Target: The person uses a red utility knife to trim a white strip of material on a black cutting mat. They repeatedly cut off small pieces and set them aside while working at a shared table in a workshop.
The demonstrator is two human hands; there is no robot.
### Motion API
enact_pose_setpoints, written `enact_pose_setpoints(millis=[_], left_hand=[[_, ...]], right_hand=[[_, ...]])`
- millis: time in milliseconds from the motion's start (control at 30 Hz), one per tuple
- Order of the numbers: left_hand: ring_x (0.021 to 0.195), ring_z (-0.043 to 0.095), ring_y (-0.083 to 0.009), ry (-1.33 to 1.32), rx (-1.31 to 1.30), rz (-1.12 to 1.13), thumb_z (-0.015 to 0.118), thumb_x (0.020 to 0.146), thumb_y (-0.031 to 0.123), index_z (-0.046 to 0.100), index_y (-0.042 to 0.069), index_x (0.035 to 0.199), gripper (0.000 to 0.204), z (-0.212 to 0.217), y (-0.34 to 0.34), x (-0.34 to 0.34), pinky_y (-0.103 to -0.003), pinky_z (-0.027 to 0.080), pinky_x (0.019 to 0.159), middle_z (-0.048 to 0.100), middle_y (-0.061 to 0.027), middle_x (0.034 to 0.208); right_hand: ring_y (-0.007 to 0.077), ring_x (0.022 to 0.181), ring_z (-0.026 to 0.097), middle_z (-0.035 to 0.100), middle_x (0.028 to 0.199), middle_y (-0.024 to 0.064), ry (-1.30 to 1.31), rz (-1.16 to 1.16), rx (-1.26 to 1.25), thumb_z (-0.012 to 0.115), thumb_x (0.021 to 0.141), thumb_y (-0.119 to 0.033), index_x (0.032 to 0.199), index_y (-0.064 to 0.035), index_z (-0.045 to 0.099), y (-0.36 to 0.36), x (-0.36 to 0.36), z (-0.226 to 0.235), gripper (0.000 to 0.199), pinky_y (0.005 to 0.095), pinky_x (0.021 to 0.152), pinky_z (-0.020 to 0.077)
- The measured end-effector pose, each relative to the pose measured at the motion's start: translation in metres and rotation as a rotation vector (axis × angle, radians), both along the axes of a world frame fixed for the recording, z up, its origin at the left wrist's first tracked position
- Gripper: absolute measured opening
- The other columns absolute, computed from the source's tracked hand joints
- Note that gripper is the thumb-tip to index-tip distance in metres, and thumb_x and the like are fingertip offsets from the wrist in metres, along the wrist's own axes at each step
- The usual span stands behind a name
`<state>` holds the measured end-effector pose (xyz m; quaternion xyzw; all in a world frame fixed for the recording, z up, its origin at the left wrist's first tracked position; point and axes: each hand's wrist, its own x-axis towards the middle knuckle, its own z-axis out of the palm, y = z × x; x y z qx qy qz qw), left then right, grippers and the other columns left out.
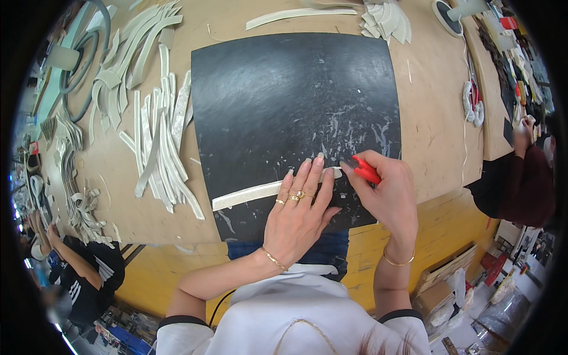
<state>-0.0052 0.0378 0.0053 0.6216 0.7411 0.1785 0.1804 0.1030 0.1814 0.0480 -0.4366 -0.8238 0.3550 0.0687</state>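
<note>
A long, slightly curved off-white strip (245, 194) lies along the near part of a black mat (266, 106). My left hand (300, 207) rests flat across it, fingers stretched out and pressing its right part down. Beside those fingertips, my right hand (384, 186) is closed around a small red-handled tool (365, 170). A dark part of this tool is at the right end of the strip; its exact kind is partly hidden by my fingers. White scuffs and small scraps mark the mat near both hands.
Left of the mat lies a pile of similar white strips (160, 148), with more pale pieces (127, 59) behind. Fanned pieces (386, 22) and a long strip (299, 16) sit beyond the mat. Other people (89, 266) work at both sides. A grey hose (89, 65) curls at far left.
</note>
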Motion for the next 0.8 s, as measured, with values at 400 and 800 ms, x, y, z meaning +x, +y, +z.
enact_pose_setpoints(millis=[400,800], left_hand=[[0.113,0.053,-0.0247,0.326,0.205,-0.212,0.061,0.086,0.017,0.059,0.013,0.130,0.044,-0.004,0.008,-0.041,-0.037,0.046,0.089,0.047,-0.0116,0.147],[0.103,0.052,-0.0248,0.220,0.190,-0.230,0.065,0.081,0.006,0.060,0.020,0.130,0.051,-0.008,0.013,-0.047,-0.034,0.050,0.084,0.044,-0.0033,0.149]], right_hand=[[0.0154,0.060,0.054,0.057,0.075,-0.0021,0.089,0.291,0.360,0.079,0.070,-0.014,0.099,-0.0145,0.072,-0.015,0.026,-0.020,0.030,0.0289,0.053,0.0380],[0.0159,0.053,0.043,0.050,0.067,0.0005,0.059,0.377,0.456,0.073,0.071,-0.004,0.112,-0.0057,0.071,-0.028,0.033,-0.026,0.041,0.0303,0.051,0.0329]])
